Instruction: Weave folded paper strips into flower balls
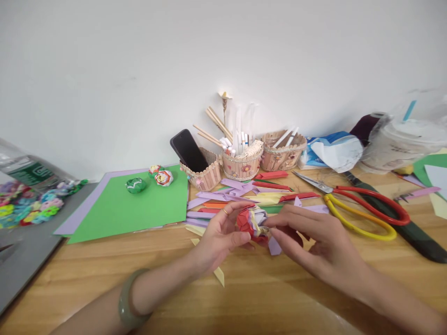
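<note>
A folded paper ball [247, 221] in red, white and pale yellow is held above the front of the table. My left hand [223, 235], with a ring and a jade-green bangle, is closed around its left side. At the ball's right side are the fingers of my right hand [314, 246], thumb and forefinger pinched at its edge; the other fingers hide part of it. A lilac paper piece [274, 245] shows just below the ball. Behind the hands lie several folded paper strips [240, 188] in lilac, red, yellow, green and orange.
Scissors [349, 195] with red and yellow handles lie at right, over a dark-handled tool [419, 239]. Behind stand decorated baskets [240, 167], a phone [188, 151] and a lidded cup [408, 139]. At left, finished paper balls [135, 185] rest on green paper [139, 211].
</note>
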Demonstrator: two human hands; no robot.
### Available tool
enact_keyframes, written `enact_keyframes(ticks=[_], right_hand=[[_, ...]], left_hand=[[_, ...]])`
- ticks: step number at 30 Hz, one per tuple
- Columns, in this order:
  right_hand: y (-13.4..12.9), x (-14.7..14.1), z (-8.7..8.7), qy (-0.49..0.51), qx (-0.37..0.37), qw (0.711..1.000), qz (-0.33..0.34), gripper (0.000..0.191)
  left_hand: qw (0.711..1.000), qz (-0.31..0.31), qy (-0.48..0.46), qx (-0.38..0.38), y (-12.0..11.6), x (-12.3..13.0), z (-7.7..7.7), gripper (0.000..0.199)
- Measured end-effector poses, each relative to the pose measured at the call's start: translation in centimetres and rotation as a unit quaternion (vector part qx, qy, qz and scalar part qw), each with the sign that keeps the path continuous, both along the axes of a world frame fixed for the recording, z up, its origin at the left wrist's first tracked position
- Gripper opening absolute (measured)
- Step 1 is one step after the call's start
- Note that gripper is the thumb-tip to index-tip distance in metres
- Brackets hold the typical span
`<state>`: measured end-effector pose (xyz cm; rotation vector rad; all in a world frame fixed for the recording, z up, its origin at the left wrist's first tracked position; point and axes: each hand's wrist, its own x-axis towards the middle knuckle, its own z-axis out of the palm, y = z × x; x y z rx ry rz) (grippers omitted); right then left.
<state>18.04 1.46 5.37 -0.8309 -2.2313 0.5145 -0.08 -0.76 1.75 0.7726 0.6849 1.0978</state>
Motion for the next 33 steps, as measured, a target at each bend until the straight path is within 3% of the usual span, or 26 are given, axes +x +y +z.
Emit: enact_keyframes(ticks=[3,6,14,23,28,33], right_hand=[[0.23,-0.13,0.63,0.01,-0.112,0.994,0.011,0.021],[0.38,-0.26,0.78,0.016,-0.177,0.984,0.018,0.023],[0.46,-0.23,0.82,0.045,-0.234,0.971,0.035,0.029],[0.39,0.24,0.57,0.097,-0.188,0.977,-0.012,0.031],[0.39,-0.11,0.41,0.095,-0.187,0.977,-0.029,0.024],[0.26,-0.44,0.13,0.052,-0.136,0.989,-0.036,0.017]], left_hand=[[1.0,-0.002,0.0,0.003,0.07,-0.03,-0.12,0.043],[1.0,-0.009,-0.004,0.007,0.14,-0.07,-0.28,0.043],[1.0,-0.021,-0.009,0.004,0.12,-0.16,-0.1,0.044],[1.0,-0.02,0.002,0.012,0.17,-0.18,-0.02,0.045],[0.999,0.029,-0.007,0.045,0.27,0.1,0.02,0.043],[0.994,0.066,0.009,0.082,0.52,0.15,-0.55,0.046]])
